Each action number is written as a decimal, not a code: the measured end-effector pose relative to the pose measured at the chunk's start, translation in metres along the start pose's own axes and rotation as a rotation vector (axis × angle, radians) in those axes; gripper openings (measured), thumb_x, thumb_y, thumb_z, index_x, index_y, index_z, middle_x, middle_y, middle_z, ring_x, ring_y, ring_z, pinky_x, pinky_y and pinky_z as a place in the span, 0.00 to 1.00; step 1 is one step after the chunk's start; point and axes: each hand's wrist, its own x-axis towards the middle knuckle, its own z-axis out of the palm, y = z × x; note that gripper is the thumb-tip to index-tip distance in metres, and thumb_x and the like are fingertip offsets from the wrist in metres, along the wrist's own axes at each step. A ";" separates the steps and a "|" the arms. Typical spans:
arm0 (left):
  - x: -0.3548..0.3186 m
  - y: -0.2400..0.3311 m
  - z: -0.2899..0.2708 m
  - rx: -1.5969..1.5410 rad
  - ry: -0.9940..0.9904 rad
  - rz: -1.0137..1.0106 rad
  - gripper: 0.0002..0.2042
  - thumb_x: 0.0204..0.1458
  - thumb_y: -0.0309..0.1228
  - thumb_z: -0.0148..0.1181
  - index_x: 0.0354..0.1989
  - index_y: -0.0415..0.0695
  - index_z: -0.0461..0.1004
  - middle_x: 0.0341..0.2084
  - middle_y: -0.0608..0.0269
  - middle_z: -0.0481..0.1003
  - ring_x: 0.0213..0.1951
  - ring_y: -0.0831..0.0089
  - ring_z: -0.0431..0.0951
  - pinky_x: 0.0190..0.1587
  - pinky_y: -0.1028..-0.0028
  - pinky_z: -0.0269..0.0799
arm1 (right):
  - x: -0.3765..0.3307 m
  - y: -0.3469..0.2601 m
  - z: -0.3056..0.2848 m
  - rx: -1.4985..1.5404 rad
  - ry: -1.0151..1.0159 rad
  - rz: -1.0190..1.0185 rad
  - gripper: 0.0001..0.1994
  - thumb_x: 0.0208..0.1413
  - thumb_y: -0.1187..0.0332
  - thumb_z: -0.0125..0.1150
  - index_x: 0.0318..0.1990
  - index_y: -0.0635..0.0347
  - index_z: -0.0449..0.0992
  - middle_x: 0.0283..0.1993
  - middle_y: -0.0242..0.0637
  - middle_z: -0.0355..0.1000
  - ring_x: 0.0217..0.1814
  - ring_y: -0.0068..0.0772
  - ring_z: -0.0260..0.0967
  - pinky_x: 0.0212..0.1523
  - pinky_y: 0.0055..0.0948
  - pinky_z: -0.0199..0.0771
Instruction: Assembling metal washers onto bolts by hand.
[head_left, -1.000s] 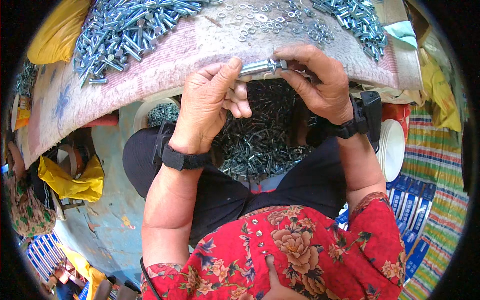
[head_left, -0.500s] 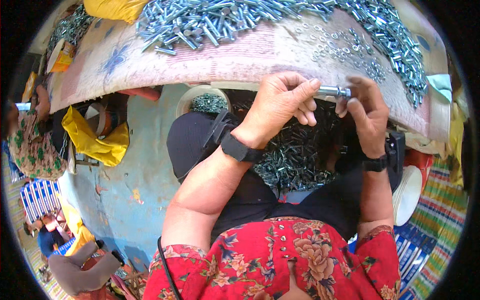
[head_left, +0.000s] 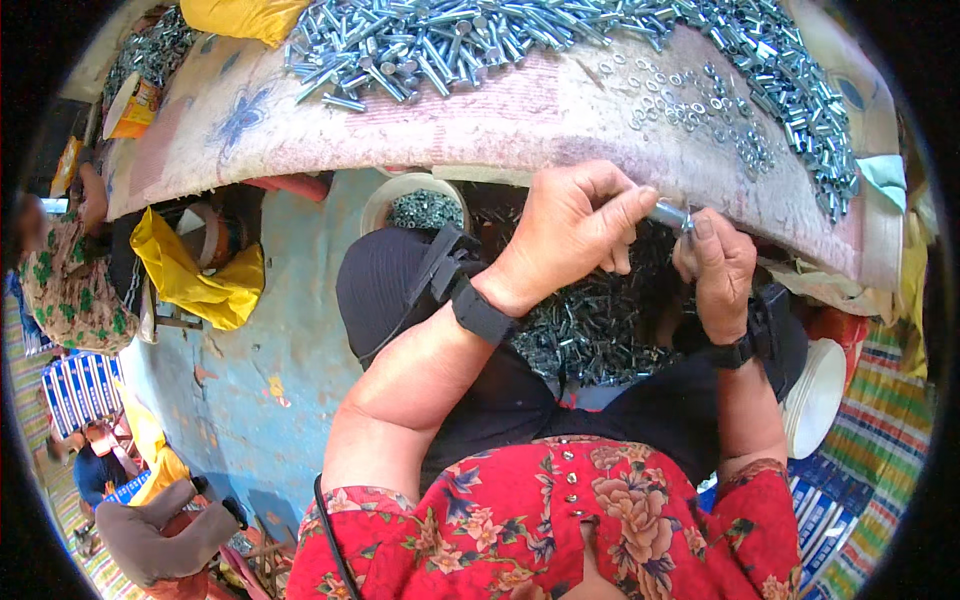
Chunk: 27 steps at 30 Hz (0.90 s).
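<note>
My left hand (head_left: 585,225) pinches a silvery metal bolt (head_left: 667,212) between thumb and fingers, just in front of the table edge. The bolt points to the right, tilted slightly down. At its far end my right hand (head_left: 722,262) is closed, thumb and fingertips pressed around the tip. Whatever small part sits under those right fingertips is mostly hidden. Beyond the hands, loose washers (head_left: 655,95) and small nuts (head_left: 752,150) are scattered on the cloth-covered table (head_left: 400,135). Below the hands, a heap of dark metal parts (head_left: 590,335) lies between my knees.
Long bolts (head_left: 430,50) are heaped at the table's back, and short metal pieces (head_left: 805,115) along its right side. A white bucket (head_left: 372,212) of small parts stands by my left knee. Yellow sacking (head_left: 195,275) and another person (head_left: 75,285) are at the left; a white container (head_left: 815,395) is at the right.
My right hand has moved left and closed its fingers around the bolt's end. The bolt now tilts slightly downward to the right. My left hand keeps its pinch.
</note>
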 end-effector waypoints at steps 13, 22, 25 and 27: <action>0.030 0.022 -0.062 1.008 0.627 0.532 0.10 0.43 0.34 0.60 0.28 0.40 0.76 0.20 0.55 0.74 0.23 0.65 0.74 0.27 0.70 0.68 | -0.058 0.044 -0.033 0.346 0.103 0.563 0.24 0.59 0.52 0.39 0.18 0.59 0.65 0.12 0.25 0.54 0.12 0.15 0.49 0.13 0.17 0.47; 0.074 0.038 -0.119 1.729 0.814 0.199 0.14 0.37 0.41 0.59 0.19 0.39 0.76 0.19 0.48 0.74 0.26 0.53 0.75 0.33 0.62 0.70 | -0.069 0.036 -0.018 -0.007 -0.113 0.231 0.11 0.51 0.70 0.54 0.21 0.66 0.67 0.13 0.36 0.55 0.16 0.18 0.48 0.17 0.25 0.53; 0.069 0.039 -0.125 1.619 0.849 0.228 0.15 0.40 0.40 0.55 0.20 0.39 0.75 0.20 0.47 0.73 0.26 0.52 0.74 0.32 0.60 0.69 | -0.072 0.032 -0.019 -0.050 -0.162 0.201 0.09 0.51 0.70 0.55 0.22 0.66 0.68 0.14 0.40 0.58 0.15 0.20 0.53 0.17 0.26 0.56; 0.063 0.038 -0.114 1.455 0.873 0.317 0.15 0.45 0.41 0.52 0.22 0.39 0.74 0.21 0.46 0.73 0.27 0.50 0.74 0.32 0.60 0.68 | -0.075 0.030 -0.020 -0.051 -0.168 0.178 0.08 0.50 0.71 0.55 0.23 0.66 0.69 0.15 0.43 0.62 0.15 0.26 0.59 0.18 0.27 0.59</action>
